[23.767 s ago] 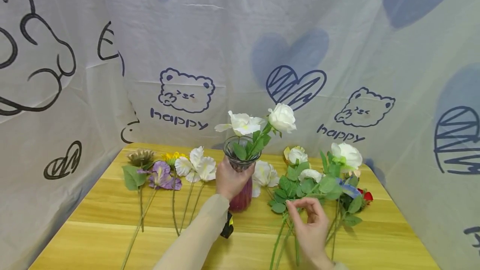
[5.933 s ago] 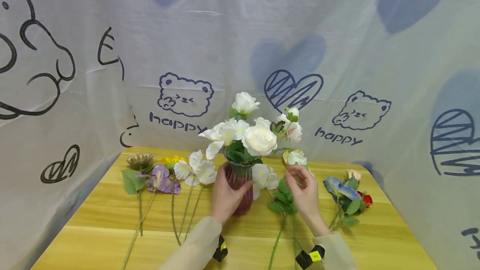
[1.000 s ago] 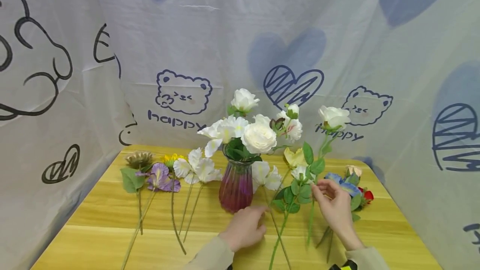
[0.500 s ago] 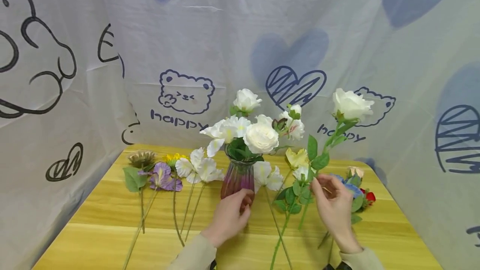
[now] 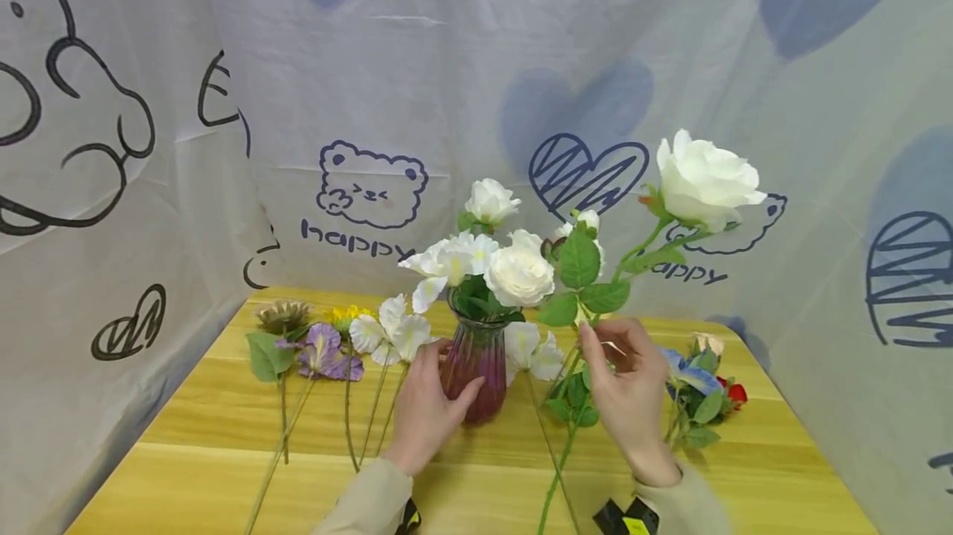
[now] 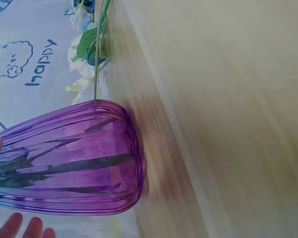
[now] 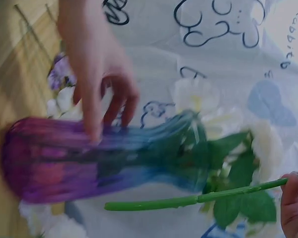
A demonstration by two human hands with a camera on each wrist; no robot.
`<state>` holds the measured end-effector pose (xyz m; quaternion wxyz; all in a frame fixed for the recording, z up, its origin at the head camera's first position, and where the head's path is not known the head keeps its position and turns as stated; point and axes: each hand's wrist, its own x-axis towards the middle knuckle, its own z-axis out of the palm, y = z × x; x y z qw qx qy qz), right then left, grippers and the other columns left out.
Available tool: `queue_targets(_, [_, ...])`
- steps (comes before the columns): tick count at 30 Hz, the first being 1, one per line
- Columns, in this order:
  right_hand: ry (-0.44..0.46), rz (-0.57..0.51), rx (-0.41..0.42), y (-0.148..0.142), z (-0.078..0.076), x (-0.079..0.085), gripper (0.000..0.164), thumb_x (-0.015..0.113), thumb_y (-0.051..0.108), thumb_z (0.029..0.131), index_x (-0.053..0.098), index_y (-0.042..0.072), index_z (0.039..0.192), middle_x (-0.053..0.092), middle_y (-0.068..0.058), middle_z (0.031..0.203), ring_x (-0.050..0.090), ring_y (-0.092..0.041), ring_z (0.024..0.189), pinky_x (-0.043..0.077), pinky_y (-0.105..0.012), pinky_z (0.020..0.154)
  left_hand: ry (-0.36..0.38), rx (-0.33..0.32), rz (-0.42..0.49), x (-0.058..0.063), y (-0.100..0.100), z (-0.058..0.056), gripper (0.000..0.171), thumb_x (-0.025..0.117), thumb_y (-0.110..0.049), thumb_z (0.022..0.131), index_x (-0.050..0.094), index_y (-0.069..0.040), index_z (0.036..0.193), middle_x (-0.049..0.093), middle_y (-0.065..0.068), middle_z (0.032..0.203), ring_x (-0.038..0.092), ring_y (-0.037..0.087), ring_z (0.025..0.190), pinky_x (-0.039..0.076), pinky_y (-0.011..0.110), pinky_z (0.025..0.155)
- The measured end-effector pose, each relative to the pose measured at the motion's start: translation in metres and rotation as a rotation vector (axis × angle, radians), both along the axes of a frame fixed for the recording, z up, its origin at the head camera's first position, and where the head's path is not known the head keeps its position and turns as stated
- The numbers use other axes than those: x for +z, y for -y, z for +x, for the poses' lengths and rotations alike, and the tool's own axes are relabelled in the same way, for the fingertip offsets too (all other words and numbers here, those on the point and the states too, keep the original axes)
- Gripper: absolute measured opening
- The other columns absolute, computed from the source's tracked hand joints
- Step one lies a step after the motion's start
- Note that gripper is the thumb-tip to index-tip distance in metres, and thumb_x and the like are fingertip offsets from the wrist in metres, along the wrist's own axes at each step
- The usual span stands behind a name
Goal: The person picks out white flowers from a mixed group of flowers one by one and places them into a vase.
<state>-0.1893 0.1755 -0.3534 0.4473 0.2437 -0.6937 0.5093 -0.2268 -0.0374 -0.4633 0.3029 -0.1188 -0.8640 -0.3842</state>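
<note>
A ribbed glass vase point(image 5: 476, 374), purple below and bluish near its rim, stands upright holding several white flowers point(image 5: 519, 270). Around its left side is my left hand point(image 5: 429, 411), thumb in front and fingers spread. In the left wrist view a gap shows between the fingertips point(image 6: 12, 225) and the vase point(image 6: 74, 158). To the right of the vase, my right hand point(image 5: 629, 390) pinches the green stem of a white rose point(image 5: 707, 179) between thumb and fingers. The bare lower end of that stem point(image 7: 154, 204) hangs beside the vase in the right wrist view.
On the wooden table point(image 5: 223, 452), a brown flower point(image 5: 281, 316), a purple flower point(image 5: 323, 351), a yellow flower point(image 5: 348, 316) and white irises point(image 5: 390, 332) lie left. Another white iris point(image 5: 532, 351) lies behind the vase. Blue and red flowers point(image 5: 696, 374) lie right. A printed cloth point(image 5: 462, 88) hangs behind.
Over the last second my right hand has lifted the white rose and brought it left and closer. My left hand has moved from below the vase to its left side. Earlier, the vase held fewer flowers.
</note>
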Motion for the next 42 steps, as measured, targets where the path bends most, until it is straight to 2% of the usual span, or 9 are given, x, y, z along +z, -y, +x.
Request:
queue_targets(5, [-0.027,-0.05,0.095,0.025,-0.002,0.011,0.006,0.06,-0.014,0.083,0.057,-0.011,0.087,0.06,-0.021,0.075,0.064,-0.013,0.068,0.055,-0.019,0.065,0.129,-0.018,0.0,-0.003,-0.001,-0.002,0.083,0.076,-0.047,0.074,0.042,-0.004,0.137,0.057,0.015,0.125,0.058,0.031,0.105,0.05,0.048,0.086])
queue_targets(9, [-0.039,-0.063,0.147,0.043,-0.002,0.018,0.006,0.06,-0.013,0.083,0.057,-0.01,0.086,0.061,-0.02,0.075,0.063,-0.018,0.068,0.055,-0.021,0.067,0.201,-0.038,0.014,-0.007,0.0,-0.002,0.087,0.076,-0.047,0.074,0.038,-0.003,0.14,0.056,0.018,0.128,0.057,0.033,0.109,0.048,0.05,0.09])
queue_targets(12, [-0.046,-0.07,0.174,0.053,-0.004,0.022,0.007,0.06,-0.013,0.083,0.057,-0.008,0.086,0.06,-0.02,0.076,0.063,-0.019,0.068,0.055,-0.021,0.066,0.226,-0.047,0.022,-0.009,0.002,-0.003,0.087,0.075,-0.047,0.075,0.037,-0.005,0.141,0.056,0.017,0.129,0.057,0.032,0.11,0.047,0.05,0.092])
queue_targets(16, [-0.06,-0.071,0.188,0.064,-0.008,0.03,0.009,0.06,-0.014,0.082,0.057,-0.008,0.087,0.061,-0.019,0.076,0.063,-0.022,0.067,0.055,-0.022,0.065,0.232,-0.06,0.009,-0.011,0.003,-0.005,0.087,0.075,-0.047,0.075,0.036,-0.005,0.141,0.056,0.017,0.128,0.057,0.032,0.111,0.048,0.05,0.092])
queue_targets(22, [-0.104,-0.074,0.155,0.075,-0.014,0.048,0.008,0.061,-0.012,0.083,0.056,-0.006,0.087,0.062,-0.017,0.078,0.063,-0.023,0.067,0.055,-0.022,0.062,0.222,-0.071,-0.003,-0.012,0.002,-0.006,0.087,0.075,-0.046,0.075,0.036,-0.003,0.14,0.057,0.018,0.127,0.057,0.032,0.11,0.048,0.049,0.091])
queue_targets(28, [-0.139,-0.122,0.15,0.087,-0.017,0.062,0.007,0.062,-0.01,0.084,0.055,-0.011,0.085,0.06,-0.02,0.079,0.063,-0.022,0.071,0.056,-0.024,0.066,0.219,-0.068,0.0,-0.012,0.001,-0.008,0.087,0.075,-0.047,0.075,0.036,-0.003,0.14,0.056,0.018,0.129,0.057,0.032,0.11,0.049,0.049,0.09])
queue_targets(36, [-0.169,-0.192,0.096,0.089,-0.019,0.064,0.009,0.063,-0.008,0.084,0.055,-0.013,0.084,0.061,-0.021,0.078,0.065,-0.021,0.072,0.057,-0.027,0.069,0.222,-0.077,-0.014,-0.011,-0.003,-0.009,0.088,0.072,-0.05,0.077,0.034,-0.004,0.142,0.055,0.017,0.13,0.056,0.031,0.112,0.049,0.048,0.091])
queue_targets(39, [-0.172,-0.153,0.093,0.089,-0.023,0.064,0.009,0.063,-0.008,0.084,0.055,-0.013,0.084,0.06,-0.021,0.078,0.065,-0.024,0.072,0.057,-0.027,0.07,0.194,-0.078,-0.008,-0.009,-0.003,-0.01,0.088,0.073,-0.049,0.077,0.034,-0.004,0.142,0.055,0.018,0.13,0.056,0.032,0.112,0.049,0.049,0.09])
queue_targets(42, [-0.176,-0.069,0.091,0.09,-0.028,0.057,0.008,0.064,-0.008,0.084,0.056,-0.01,0.082,0.061,-0.02,0.076,0.064,-0.027,0.067,0.057,-0.026,0.066,0.176,-0.073,-0.003,-0.008,-0.003,-0.01,0.087,0.074,-0.047,0.077,0.034,-0.003,0.141,0.055,0.019,0.129,0.056,0.032,0.111,0.049,0.049,0.089])
